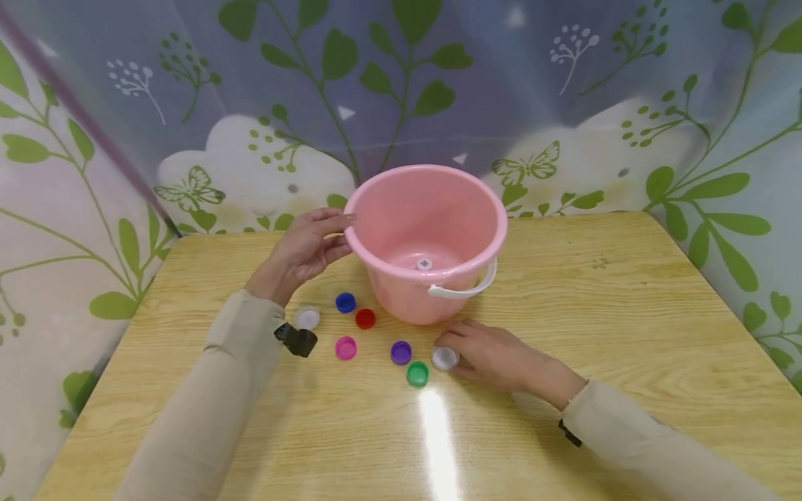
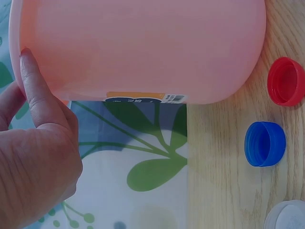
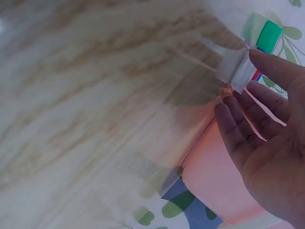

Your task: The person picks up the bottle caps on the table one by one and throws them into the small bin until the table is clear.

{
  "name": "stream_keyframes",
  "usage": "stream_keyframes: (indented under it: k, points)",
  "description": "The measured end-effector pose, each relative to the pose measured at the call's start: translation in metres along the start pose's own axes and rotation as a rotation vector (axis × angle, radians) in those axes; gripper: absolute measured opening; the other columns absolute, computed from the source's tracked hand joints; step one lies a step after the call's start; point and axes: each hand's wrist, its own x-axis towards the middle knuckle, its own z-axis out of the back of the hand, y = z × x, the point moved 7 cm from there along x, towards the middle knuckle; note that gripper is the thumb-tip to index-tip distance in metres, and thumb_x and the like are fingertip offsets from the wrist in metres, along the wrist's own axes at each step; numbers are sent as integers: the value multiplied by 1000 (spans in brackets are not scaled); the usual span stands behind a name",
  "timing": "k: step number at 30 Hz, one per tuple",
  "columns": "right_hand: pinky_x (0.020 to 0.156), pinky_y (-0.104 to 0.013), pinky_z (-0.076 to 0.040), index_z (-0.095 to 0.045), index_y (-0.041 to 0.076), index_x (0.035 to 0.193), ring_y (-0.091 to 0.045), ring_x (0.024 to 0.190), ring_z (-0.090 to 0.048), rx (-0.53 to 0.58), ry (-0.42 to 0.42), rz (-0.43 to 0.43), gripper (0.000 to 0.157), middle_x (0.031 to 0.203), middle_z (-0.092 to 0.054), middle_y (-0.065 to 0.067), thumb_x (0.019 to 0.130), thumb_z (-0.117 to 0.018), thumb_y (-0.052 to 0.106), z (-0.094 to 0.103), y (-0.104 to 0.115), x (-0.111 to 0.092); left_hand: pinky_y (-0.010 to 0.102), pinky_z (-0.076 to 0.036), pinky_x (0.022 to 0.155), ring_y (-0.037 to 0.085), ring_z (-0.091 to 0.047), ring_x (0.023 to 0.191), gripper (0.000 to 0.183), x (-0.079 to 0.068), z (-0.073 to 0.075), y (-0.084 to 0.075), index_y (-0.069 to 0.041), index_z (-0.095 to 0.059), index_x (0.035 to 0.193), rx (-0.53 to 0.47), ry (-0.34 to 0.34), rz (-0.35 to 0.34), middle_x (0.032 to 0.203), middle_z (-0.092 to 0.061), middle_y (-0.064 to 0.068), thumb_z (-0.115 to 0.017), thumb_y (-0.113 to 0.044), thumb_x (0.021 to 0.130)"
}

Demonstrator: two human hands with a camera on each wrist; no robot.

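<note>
My left hand [image 1: 310, 243] holds the rim of a pink bucket [image 1: 407, 299] at its left side, with a finger [image 2: 35, 81] against the wall just below the rim. On the table, just in front of the bucket, my right hand [image 1: 501, 358] pinches a whitish bottle cap [image 1: 445, 358] between thumb and fingers. Close to that cap are a green cap [image 1: 417, 374] and a purple cap [image 1: 401, 352]. Further left lie a pink cap [image 1: 346, 348], a red cap [image 1: 365, 319], a blue cap [image 1: 345, 302] and another white cap [image 1: 307, 318], below the left wrist.
The bucket's white handle [image 1: 464, 289] hangs down at its front right. On the bucket floor shows a small white disc [image 1: 424, 264] with a cross mark. A patterned curtain [image 1: 250, 160] stands behind the wooden table [image 1: 601, 313], with similar panels at both sides.
</note>
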Motion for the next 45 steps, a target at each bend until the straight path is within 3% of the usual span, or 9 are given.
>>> stream_keyframes:
  k: [8,22,33,45]
  points:
    - [93,-38,-48,-62,16,114,-19,112,-51,48,37,-39,31,116,-57,2,85,-72,24,-1,-3,3,25,-58,66,19,-66,67,23,-1,0,0,1,-55,109,-8,5,-2,92,-59,15,-66,-5,90]
    - [91,-36,-49,-63,14,111,-17,107,-54,56,47,-23,29,112,-58,2,86,-72,23,5,0,2,26,-58,66,19,-66,67,20,-1,-1,1,1,-56,106,-35,2,1,91,-60,15,-67,-4,89]
    - [94,-41,-49,-62,9,121,-23,114,-54,43,47,-18,39,124,-58,-6,88,-71,27,41,8,-13,25,-58,66,19,-66,67,21,-1,1,0,1,-55,107,-20,-1,-1,92,-58,15,-66,-5,90]
    - [93,-38,-50,-62,14,123,-16,116,-53,52,-13,75,38,127,-55,1,90,-68,31,107,22,-30,25,-58,63,18,-66,64,17,0,0,0,1,-55,103,-36,20,-6,83,-60,13,-64,-4,91]
